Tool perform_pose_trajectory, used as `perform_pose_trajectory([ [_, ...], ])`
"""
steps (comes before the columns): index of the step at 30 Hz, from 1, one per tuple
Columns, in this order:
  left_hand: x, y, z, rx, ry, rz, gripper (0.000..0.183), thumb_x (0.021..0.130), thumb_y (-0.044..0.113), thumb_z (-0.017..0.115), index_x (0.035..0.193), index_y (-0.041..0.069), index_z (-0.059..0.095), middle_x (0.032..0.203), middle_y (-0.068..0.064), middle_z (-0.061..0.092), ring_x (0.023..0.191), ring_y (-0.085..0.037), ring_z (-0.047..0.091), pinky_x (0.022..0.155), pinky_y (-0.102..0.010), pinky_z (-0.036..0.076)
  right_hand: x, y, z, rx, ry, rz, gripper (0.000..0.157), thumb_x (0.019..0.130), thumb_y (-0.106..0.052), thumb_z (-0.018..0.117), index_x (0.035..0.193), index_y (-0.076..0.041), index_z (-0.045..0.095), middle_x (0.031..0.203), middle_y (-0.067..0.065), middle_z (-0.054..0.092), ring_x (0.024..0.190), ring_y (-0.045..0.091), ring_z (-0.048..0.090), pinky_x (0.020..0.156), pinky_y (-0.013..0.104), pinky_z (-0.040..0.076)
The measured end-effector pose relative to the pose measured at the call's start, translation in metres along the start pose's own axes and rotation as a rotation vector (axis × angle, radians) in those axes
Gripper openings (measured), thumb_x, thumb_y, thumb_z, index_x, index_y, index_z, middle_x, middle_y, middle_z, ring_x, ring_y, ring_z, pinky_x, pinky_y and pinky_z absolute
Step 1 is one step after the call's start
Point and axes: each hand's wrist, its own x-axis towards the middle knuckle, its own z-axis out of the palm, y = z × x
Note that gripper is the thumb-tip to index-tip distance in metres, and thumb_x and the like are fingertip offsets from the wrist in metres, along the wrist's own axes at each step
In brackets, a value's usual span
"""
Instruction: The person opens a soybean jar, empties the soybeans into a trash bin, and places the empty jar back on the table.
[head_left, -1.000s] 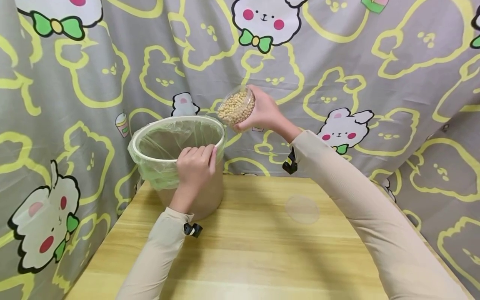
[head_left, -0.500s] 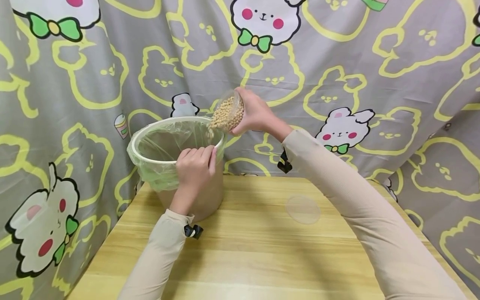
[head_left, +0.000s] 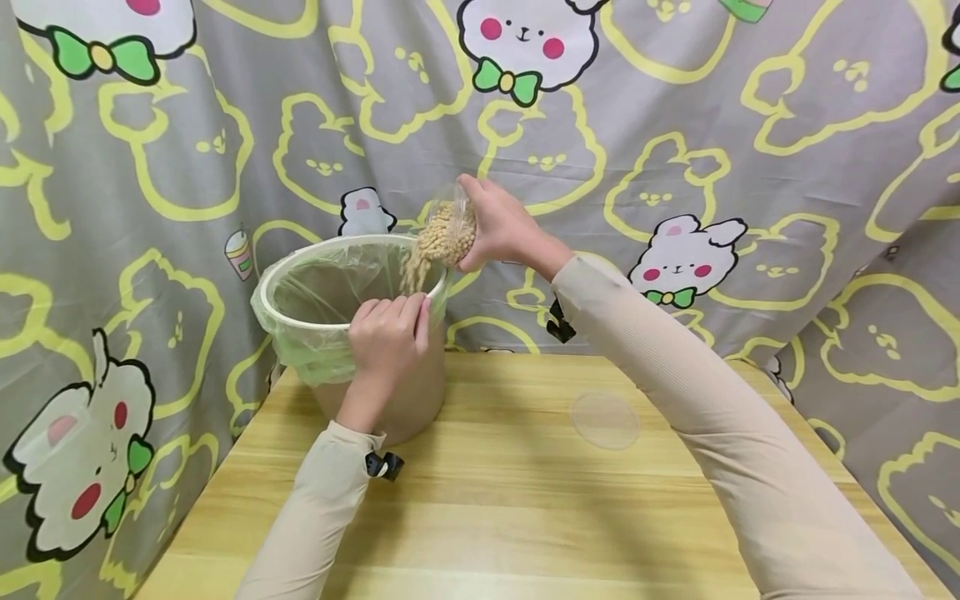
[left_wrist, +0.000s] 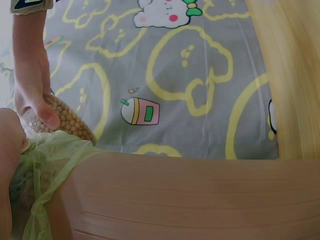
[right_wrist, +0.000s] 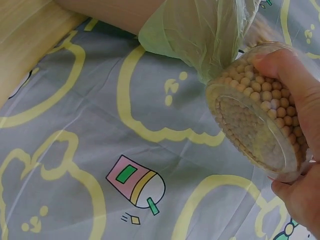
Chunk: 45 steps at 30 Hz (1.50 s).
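Observation:
My right hand grips a clear plastic jar of round, pale beans, tilted mouth-down to the left. Soybeans stream from its mouth into a trash bin lined with a thin green bag. My left hand holds the bin's white rim on the near right side, its fingers curled over the edge. In the left wrist view the beans show through the jar beside the bag. The bottom of the bin's inside is hidden.
A clear round lid lies flat on the wooden table, right of the bin. A grey patterned curtain hangs behind the table and along both sides.
My right hand has moved left and tilted the jar further over the bin. Beans have begun to fall out, and the stream has thickened. My left hand stays on the rim.

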Motion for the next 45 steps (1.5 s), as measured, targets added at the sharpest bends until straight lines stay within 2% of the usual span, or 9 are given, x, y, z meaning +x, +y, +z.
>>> perform_pose_trajectory([
  [10, 0.000, 0.001, -0.002, -0.007, 0.000, -0.001, 0.021, 0.097, 0.017, 0.061, 0.084, 0.005, 0.073, 0.066, -0.008, 0.067, 0.057, -0.028, 0.062, 0.070, -0.039, 0.052, 0.004, -0.003, 0.000, -0.068, -0.016, -0.018, 0.119, 0.054, -0.026, 0.095, 0.152, -0.006, 0.031, 0.138, 0.018, 0.053, 0.126, 0.033, 0.053, 0.105, 0.043, 0.049],
  [18, -0.001, 0.001, 0.000, 0.001, 0.006, 0.003, 0.020, 0.096, 0.017, 0.062, 0.083, 0.005, 0.072, 0.064, -0.008, 0.066, 0.055, -0.028, 0.061, 0.069, -0.039, 0.052, 0.009, -0.007, 0.000, -0.145, -0.064, -0.003, 0.128, 0.054, -0.031, 0.098, 0.157, -0.006, 0.026, 0.151, 0.019, 0.044, 0.138, 0.034, 0.046, 0.114, 0.042, 0.044],
  [22, -0.001, 0.000, 0.001, 0.004, 0.007, 0.005, 0.021, 0.096, 0.018, 0.061, 0.083, 0.005, 0.072, 0.065, -0.008, 0.067, 0.056, -0.028, 0.061, 0.070, -0.038, 0.052, 0.011, -0.009, -0.001, -0.183, -0.044, -0.030, 0.129, 0.053, -0.033, 0.099, 0.157, -0.006, 0.027, 0.151, 0.019, 0.044, 0.138, 0.036, 0.045, 0.116, 0.043, 0.042],
  [30, 0.000, 0.001, 0.002, 0.006, 0.019, 0.012, 0.020, 0.095, 0.017, 0.063, 0.083, 0.005, 0.072, 0.064, -0.008, 0.066, 0.055, -0.028, 0.060, 0.069, -0.039, 0.052, 0.015, -0.010, -0.003, -0.208, -0.027, -0.083, 0.128, 0.050, -0.027, 0.097, 0.156, -0.005, 0.029, 0.150, 0.020, 0.045, 0.138, 0.038, 0.045, 0.118, 0.043, 0.039],
  [39, -0.001, 0.001, 0.003, 0.005, 0.023, 0.012, 0.020, 0.096, 0.017, 0.062, 0.083, 0.005, 0.073, 0.065, -0.008, 0.067, 0.055, -0.028, 0.060, 0.069, -0.038, 0.052, 0.016, -0.013, -0.001, -0.254, -0.013, -0.140, 0.123, 0.051, -0.025, 0.097, 0.154, -0.006, 0.032, 0.150, 0.019, 0.044, 0.141, 0.035, 0.041, 0.124, 0.044, 0.029],
  [45, -0.001, 0.001, 0.002, 0.005, 0.016, 0.007, 0.022, 0.097, 0.017, 0.061, 0.084, 0.005, 0.073, 0.066, -0.008, 0.067, 0.056, -0.028, 0.061, 0.070, -0.039, 0.052, 0.017, -0.015, 0.001, -0.281, -0.018, -0.149, 0.126, 0.053, -0.026, 0.100, 0.156, -0.006, 0.031, 0.152, 0.016, 0.042, 0.146, 0.034, 0.036, 0.128, 0.047, 0.019],
])
